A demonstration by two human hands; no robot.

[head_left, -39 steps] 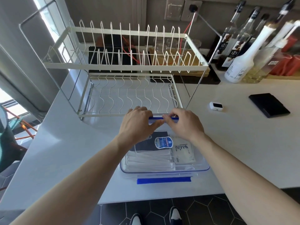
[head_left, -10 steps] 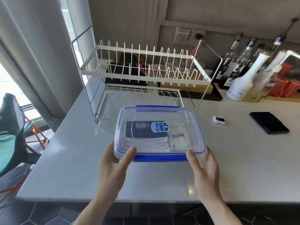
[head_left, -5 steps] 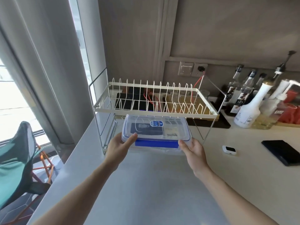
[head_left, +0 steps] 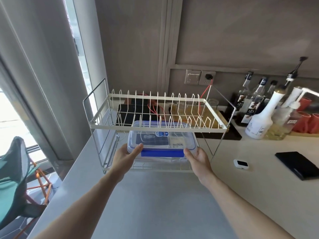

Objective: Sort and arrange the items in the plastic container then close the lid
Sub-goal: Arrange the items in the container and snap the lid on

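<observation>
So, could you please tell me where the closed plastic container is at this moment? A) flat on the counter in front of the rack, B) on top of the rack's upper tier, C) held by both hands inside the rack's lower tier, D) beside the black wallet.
C: the left hand and right hand hold the plastic container under the upper shelf of the dish rack, above its lower tier.
</observation>
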